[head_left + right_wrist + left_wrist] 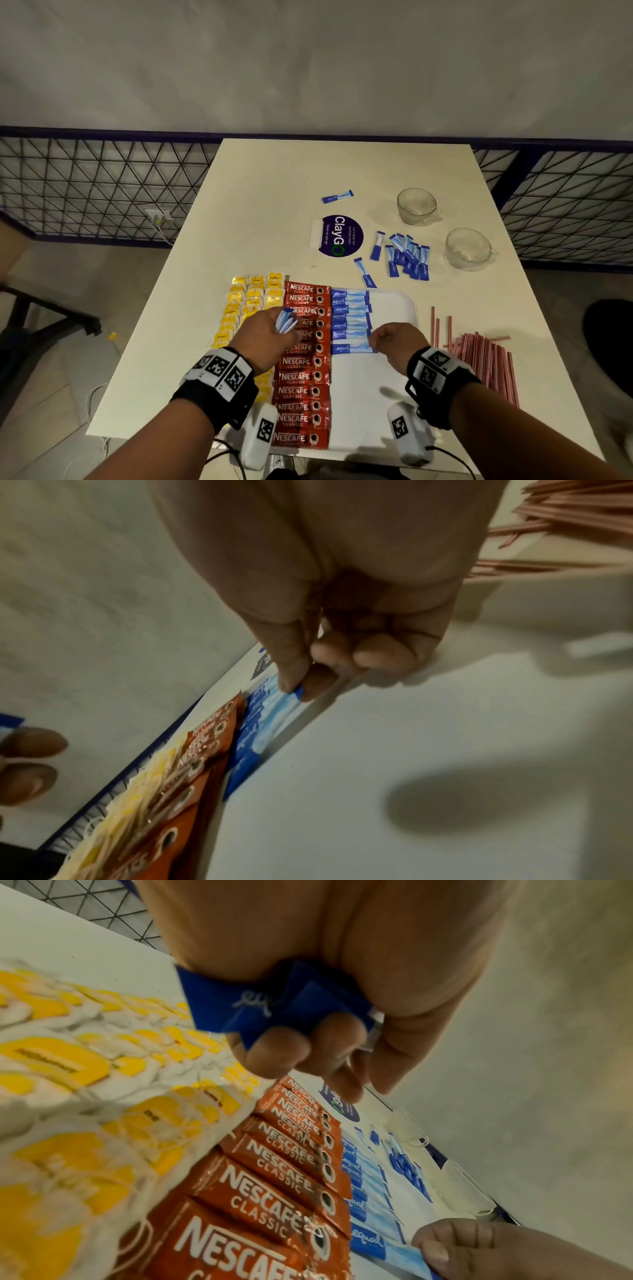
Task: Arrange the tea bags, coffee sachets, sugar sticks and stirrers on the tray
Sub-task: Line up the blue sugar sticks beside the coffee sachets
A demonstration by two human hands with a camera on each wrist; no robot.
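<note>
On the white tray (394,301), yellow tea bags (253,301) fill the left, red coffee sachets (301,377) form a column beside them, then blue sugar sticks (351,318). Beyond the tray lie loose sticks (407,257); striped stirrers (486,356) are heaped to its right.

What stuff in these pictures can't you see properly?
- How many sugar sticks the left hand holds: its fingers cover the bunch in the head and left wrist views.
- Some tea bags and coffee sachets: the left forearm hides them in the head view.
- The tray's near edge: blocked by the right arm.
- The stirrers: blurred and cut off by the right wrist picture's edge.
</note>
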